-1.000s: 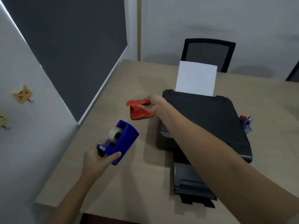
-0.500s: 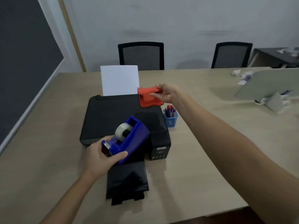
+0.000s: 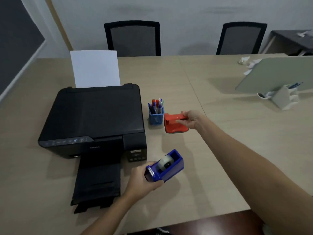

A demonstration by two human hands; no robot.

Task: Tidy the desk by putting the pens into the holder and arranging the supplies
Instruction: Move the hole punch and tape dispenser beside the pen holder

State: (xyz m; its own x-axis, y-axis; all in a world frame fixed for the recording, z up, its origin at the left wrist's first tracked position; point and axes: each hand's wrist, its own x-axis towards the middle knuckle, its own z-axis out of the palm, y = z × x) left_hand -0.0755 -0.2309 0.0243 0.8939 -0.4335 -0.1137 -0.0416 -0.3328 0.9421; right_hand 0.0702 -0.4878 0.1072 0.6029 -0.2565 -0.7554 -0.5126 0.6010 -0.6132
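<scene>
A small blue pen holder (image 3: 156, 117) stands on the desk just right of the printer, with several pens (image 3: 156, 104) upright in it. My right hand (image 3: 190, 120) grips a red hole punch (image 3: 174, 123) that sits on the desk right beside the holder. My left hand (image 3: 144, 182) holds a blue tape dispenser (image 3: 166, 166) with a clear roll, just above the desk in front of the printer's right corner.
A black printer (image 3: 94, 119) with white paper (image 3: 95, 69) upright in its feed and an extended front tray (image 3: 98, 180) fills the left of the beige desk (image 3: 237, 150). A grey tilted panel on a white stand (image 3: 286, 97) is far right. Two black chairs (image 3: 133, 38) stand behind.
Both hands moved right across the printer. The red hole punch came down from above the printer onto the desk beside the pen holder. The tape dispenser moved to the printer's front right.
</scene>
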